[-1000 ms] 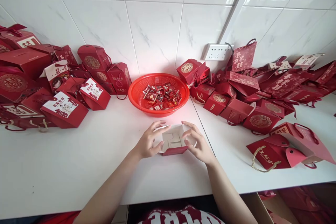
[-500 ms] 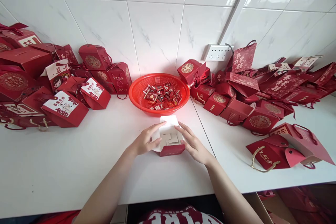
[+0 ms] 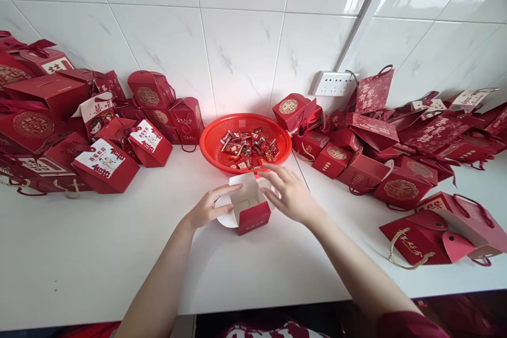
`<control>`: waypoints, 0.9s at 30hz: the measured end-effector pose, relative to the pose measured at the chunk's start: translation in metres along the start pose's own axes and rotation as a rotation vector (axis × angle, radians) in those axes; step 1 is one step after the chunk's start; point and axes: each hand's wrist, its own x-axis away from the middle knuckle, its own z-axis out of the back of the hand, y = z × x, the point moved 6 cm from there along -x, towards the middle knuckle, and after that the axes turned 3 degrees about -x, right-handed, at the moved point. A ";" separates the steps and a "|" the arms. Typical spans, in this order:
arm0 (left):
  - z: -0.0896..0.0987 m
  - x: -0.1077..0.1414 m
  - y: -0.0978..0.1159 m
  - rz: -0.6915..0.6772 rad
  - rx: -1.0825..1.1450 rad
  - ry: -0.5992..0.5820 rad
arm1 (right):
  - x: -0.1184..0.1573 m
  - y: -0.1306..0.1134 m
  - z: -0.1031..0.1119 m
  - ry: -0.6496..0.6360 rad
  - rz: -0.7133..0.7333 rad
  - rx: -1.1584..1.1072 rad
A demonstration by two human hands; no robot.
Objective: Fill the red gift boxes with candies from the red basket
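An opened red gift box [image 3: 254, 219] with a pale inside stands upright on the white table, its top flaps spread outward. My left hand [image 3: 208, 207] holds the box at its left side, fingers along the far edge and thumb over the white side flap. My right hand [image 3: 292, 194] is raised at the right side of the box, fingers apart and bent, with nothing in it; its fingertips reach the near rim of the basket in view. Just behind the box is a red plastic basket [image 3: 206, 149] with many small wrapped candies [image 3: 249, 147] inside.
Red gift boxes [image 3: 105, 166] are piled on the left, and more boxes [image 3: 400, 190] on the right. A box with a rope handle [image 3: 415, 243] lies near the right front. Behind stands a tiled wall with a power strip [image 3: 335, 83]. The white table [image 3: 119, 253] ends at its front edge.
The box has turned and shows its front wall more upright. My right hand has come off its right side and risen toward the basket. My left hand stays on the box.
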 end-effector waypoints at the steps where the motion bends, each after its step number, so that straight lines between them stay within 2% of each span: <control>1: 0.001 0.000 -0.001 0.006 -0.005 0.000 | -0.013 0.004 0.004 0.024 0.009 -0.019; 3: 0.001 0.001 0.000 0.004 -0.018 -0.008 | -0.044 0.012 0.006 0.029 0.037 -0.041; 5: 0.001 0.001 0.001 -0.014 -0.010 -0.014 | -0.079 0.024 -0.004 -0.045 0.033 -0.004; 9: 0.000 0.002 0.003 -0.067 0.006 -0.021 | -0.144 0.047 -0.057 -0.384 -0.020 0.266; 13: 0.007 0.003 0.002 -0.124 0.020 0.031 | -0.190 0.060 -0.106 -0.522 -0.032 0.307; 16: 0.010 0.003 0.003 -0.152 0.039 0.037 | -0.207 0.069 -0.134 -0.583 -0.057 0.305; 20: 0.011 0.004 0.001 -0.106 0.017 0.021 | -0.213 0.075 -0.161 -0.635 -0.084 0.306; 24: 0.011 0.005 0.000 -0.088 0.023 0.029 | -0.212 0.080 -0.178 -0.677 -0.128 0.317; 27: 0.010 0.005 0.000 -0.094 0.029 0.030 | -0.211 0.084 -0.183 -0.690 -0.186 0.332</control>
